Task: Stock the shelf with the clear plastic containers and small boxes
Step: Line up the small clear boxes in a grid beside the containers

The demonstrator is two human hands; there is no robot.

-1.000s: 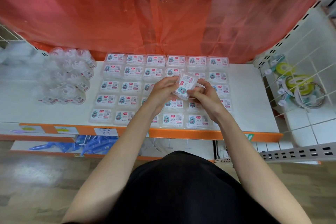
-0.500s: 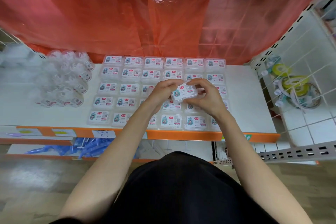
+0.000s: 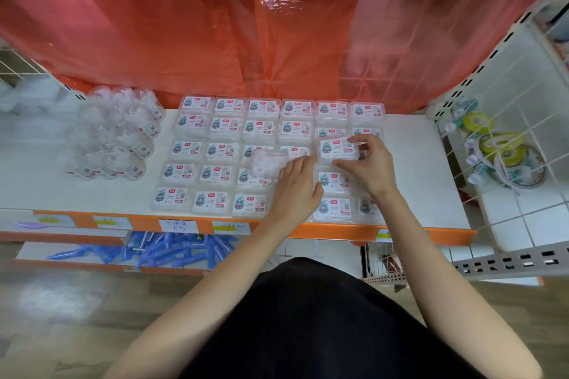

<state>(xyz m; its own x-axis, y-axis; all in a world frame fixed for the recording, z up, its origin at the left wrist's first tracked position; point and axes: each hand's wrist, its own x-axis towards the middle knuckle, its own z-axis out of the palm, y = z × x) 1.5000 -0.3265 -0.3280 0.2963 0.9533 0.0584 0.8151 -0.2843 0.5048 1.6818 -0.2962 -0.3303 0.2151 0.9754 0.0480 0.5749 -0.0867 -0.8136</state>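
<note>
Pinching the small clear plastic white-labelled box (image 3: 337, 149) just above the rows on the white shelf (image 3: 409, 163), the right hand (image 3: 371, 169) is best lowering it level, while the left hand (image 3: 295, 191), its fingers (image 3: 300, 162) flat and seemingly empty, is steadying the neighbouring boxes (image 3: 334, 182).

hands (image 3: 295, 191): 2 | small boxes (image 3: 229, 124): about 26 visible | clear containers (image 3: 135, 144): uncountable, blurred

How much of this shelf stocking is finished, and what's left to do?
Mostly done: rows of labelled small boxes line the shelf, with clear containers clustered beside them. In hand: the right hand pinches one box above the grid; the left hand rests on neighbours. Left: setting it down; further stock isn't visible.
</note>
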